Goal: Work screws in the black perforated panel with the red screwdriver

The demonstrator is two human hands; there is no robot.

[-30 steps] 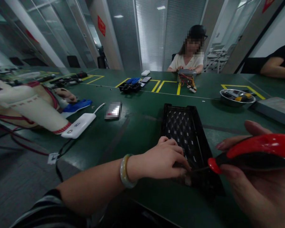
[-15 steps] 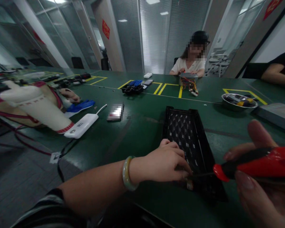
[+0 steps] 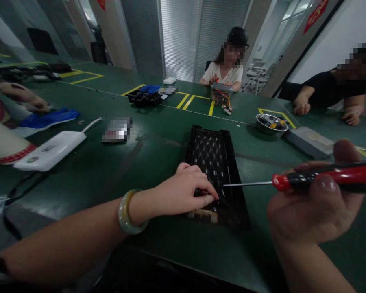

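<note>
A black perforated case [image 3: 213, 162] lies on the green table [image 3: 158, 158] in front of me. My left hand [image 3: 183, 191], with a pale green bangle on the wrist, rests on the case's near end, fingers curled and pinched on something I cannot make out. My right hand [image 3: 311, 207] is closed round a red and black screwdriver [image 3: 317, 181]. Its thin metal shaft points left, with the tip just above the case next to my left fingertips.
A white box with a cable [image 3: 49, 150] lies at the left, beside blue gloves [image 3: 45, 119]. A metal bowl [image 3: 271, 123] and a grey flat unit [image 3: 308, 141] sit at the right. One person sits across the table, another at the far right.
The view has swung right and down. My right hand has lifted the screwdriver, baring its shaft above the case. My left hand stays on the case's near end.
</note>
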